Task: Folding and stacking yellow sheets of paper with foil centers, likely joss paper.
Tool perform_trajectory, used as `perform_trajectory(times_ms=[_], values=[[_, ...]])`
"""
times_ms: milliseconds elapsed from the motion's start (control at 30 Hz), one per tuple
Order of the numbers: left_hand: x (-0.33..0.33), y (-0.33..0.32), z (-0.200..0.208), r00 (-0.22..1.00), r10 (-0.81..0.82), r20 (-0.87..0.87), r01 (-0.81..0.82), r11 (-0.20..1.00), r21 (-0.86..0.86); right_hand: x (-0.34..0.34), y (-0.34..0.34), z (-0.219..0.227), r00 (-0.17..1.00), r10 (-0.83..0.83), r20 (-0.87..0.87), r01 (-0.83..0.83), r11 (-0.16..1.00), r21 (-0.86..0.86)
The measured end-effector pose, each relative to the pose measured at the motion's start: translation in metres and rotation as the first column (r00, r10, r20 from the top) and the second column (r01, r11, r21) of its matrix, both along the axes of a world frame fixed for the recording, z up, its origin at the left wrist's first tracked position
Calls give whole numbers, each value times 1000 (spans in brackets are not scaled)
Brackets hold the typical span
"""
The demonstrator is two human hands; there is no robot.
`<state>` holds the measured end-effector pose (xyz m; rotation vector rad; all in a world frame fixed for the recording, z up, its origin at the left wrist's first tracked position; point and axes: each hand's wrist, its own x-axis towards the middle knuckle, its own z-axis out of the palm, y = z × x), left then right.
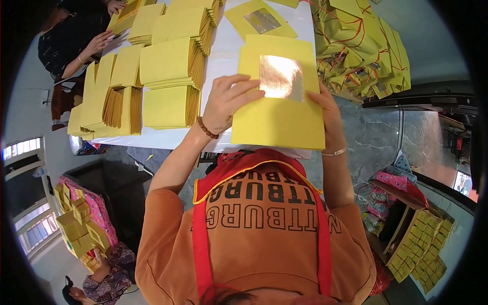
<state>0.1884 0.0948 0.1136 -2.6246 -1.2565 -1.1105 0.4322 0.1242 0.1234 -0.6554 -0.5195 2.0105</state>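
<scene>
A yellow paper stack (pixel 277 124) with a shiny foil square (pixel 281 76) on its top sheet is tilted up at the near edge of the table. My right hand (pixel 329 111) grips its right edge, the thumb over the front and the other fingers mostly hidden behind. Across the left side of the top sheet lies my left hand (pixel 230 99), its fingers stretched out and the tips touching the foil's left edge. Just beyond is another yellow sheet (pixel 238 15) with a duller foil square, lying askew on the table.
Folded yellow paper bundles (pixel 168 63) crowd the white table (pixel 218 61) on the left. Red-tied yellow bundles (pixel 356 46) are heaped at the right. A co-worker's hand (pixel 99 43) rests by paper at the far left; another person (pixel 109 272) sits lower left beside more stacks.
</scene>
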Motion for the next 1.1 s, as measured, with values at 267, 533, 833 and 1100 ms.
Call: perform_trajectory(times_ms=[267,533,833,1100], values=[[-5,-22,-19,987,-84,140,119,956,-268,31,-41,-6,601,-467,648,-236,671,703],[-4,-20,-8,976,15,218,94,870,-485,28,-33,-19,402,-480,780,-538,566,625],[14,2,-18,739,512,437,85,573,-815,-9,-19,-16,565,-394,725,35,889,456],[11,11,-19,828,494,264,-105,600,-793,-11,-9,-22,270,-477,836,4,869,494]])
